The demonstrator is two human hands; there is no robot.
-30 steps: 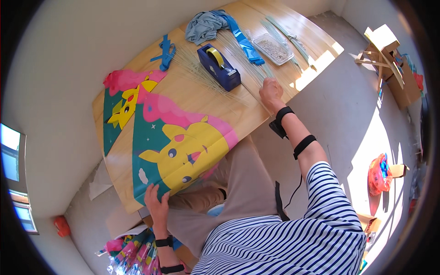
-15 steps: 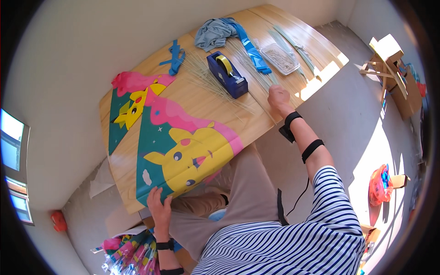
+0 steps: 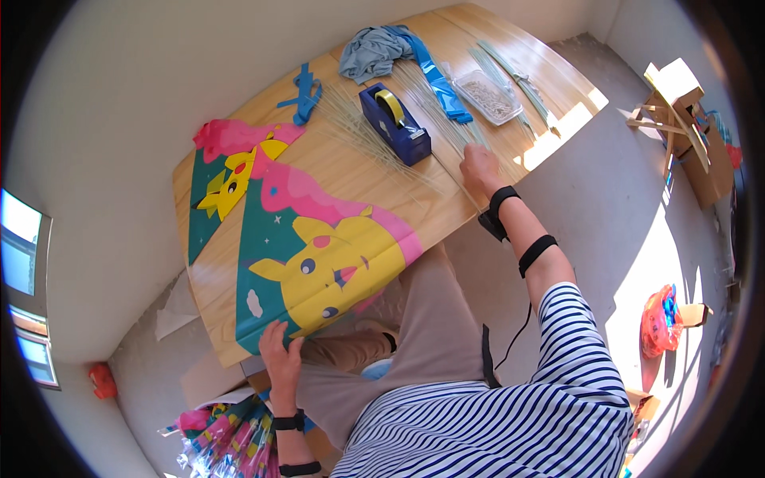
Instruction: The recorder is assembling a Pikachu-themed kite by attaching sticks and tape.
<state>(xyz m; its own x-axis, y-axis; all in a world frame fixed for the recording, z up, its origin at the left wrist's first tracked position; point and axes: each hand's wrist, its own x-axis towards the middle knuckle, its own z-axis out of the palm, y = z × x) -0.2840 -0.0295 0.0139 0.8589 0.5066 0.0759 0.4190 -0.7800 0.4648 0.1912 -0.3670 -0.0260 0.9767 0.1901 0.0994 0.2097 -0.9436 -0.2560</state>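
Observation:
A thin printed sheet [image 3: 315, 259], kite-like in shape, lies on the wooden table, its lower edge hanging over the near side. It shows a yellow cartoon animal on green and pink. My left hand [image 3: 280, 362] rests with fingers outstretched on its near left green corner, thumb apart. Farther right, my right hand [image 3: 480, 171] is closed at the near ends of the thin pale sticks [image 3: 413, 88]; what its fingers hold is hidden. A dark blue tape dispenser [image 3: 396, 127] with a yellow roll stands left of that hand. Behind the first sheet lies a second, partly folded printed sheet [image 3: 209, 195].
Toward the back lie a grey-blue cloth [image 3: 373, 54], blue strips [image 3: 305, 92] and a blue folded band [image 3: 438, 84]. A clear plastic tub [image 3: 488, 97] holds small pale pieces. Packed colourful bundles [image 3: 231, 438] lie low left. A cardboard box [image 3: 701, 163] and red bag [image 3: 661, 323] are right.
My right hand has moved slightly left and away from me, along the stick ends. The left hand has shifted only a little at the sheet's corner.

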